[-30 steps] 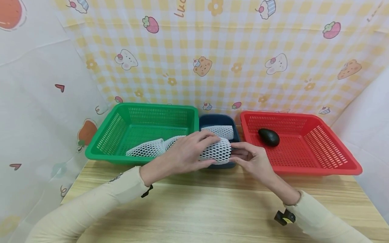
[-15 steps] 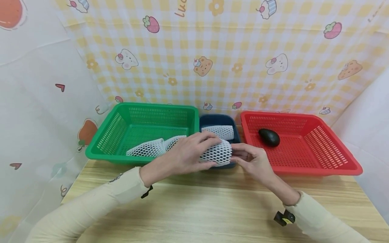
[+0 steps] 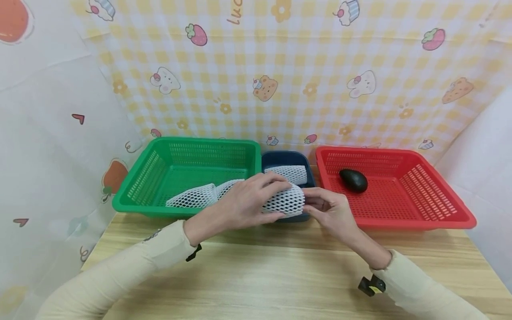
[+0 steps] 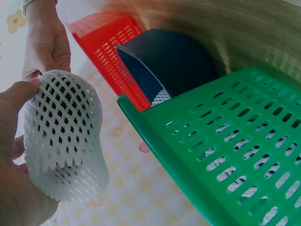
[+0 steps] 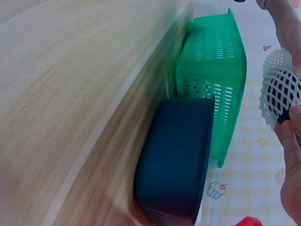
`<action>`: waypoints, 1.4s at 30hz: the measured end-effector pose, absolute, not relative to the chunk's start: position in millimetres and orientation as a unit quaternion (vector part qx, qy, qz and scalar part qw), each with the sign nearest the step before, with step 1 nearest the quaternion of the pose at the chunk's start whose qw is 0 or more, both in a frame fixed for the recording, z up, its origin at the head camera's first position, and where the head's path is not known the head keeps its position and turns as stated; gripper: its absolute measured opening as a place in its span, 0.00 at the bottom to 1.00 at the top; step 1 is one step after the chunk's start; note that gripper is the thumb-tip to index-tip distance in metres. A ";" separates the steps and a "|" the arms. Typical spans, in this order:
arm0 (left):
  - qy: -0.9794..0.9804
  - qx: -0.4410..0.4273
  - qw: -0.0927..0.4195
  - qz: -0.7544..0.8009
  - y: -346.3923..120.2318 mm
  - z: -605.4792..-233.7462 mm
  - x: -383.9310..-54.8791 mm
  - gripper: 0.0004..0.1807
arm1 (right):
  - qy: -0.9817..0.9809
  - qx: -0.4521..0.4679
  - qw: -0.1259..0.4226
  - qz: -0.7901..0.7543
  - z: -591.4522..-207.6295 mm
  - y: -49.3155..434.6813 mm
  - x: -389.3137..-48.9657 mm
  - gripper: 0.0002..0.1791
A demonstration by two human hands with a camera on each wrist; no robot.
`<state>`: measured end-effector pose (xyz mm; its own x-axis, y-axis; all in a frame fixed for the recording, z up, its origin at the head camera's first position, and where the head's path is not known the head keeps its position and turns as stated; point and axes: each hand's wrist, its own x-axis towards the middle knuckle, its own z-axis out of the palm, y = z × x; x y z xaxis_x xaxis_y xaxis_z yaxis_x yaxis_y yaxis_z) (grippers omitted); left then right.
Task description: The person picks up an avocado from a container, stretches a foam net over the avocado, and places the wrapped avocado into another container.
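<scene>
My left hand grips a white foam net sleeve from the left, its thumb below and fingers over the top. Inside the sleeve a dark avocado shows through the mesh and at its right end. At that end my right hand pinches the sleeve's edge with thumb and fingertips, right beside the fruit. The left wrist view shows the near end of the net hanging loose past the fruit. Both hands are above the front of a dark blue bin, where more white foam nets lie.
A green basket at left holds net-wrapped dark fruit, partly behind the left forearm. A red basket at right holds one bare avocado. All stand on a wooden table before a patterned curtain.
Both hands keep their hold on the netted avocado with only tiny shifts. The head view has tilted slightly; the baskets stay where they were.
</scene>
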<state>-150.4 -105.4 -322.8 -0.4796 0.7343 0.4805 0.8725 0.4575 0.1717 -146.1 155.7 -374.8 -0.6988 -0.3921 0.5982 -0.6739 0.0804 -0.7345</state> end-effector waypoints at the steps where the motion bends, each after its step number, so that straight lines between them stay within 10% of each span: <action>1: -0.836 -0.481 0.172 -0.202 -105.3 -323.0 -150.4 0.33 | -0.726 0.368 0.122 0.568 -374.4 155.6 -146.1 0.28; 42: -0.823 -0.489 0.198 -0.210 -99.5 -316.9 -147.4 0.29 | -0.717 0.397 0.201 0.536 -373.9 134.9 -146.2 0.29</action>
<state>-147.4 -99.5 -316.9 -0.4429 0.7228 0.5304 0.8885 0.4332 0.1517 -146.2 134.9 -373.9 -0.6032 -0.3544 0.7146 -0.7858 0.1106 -0.6085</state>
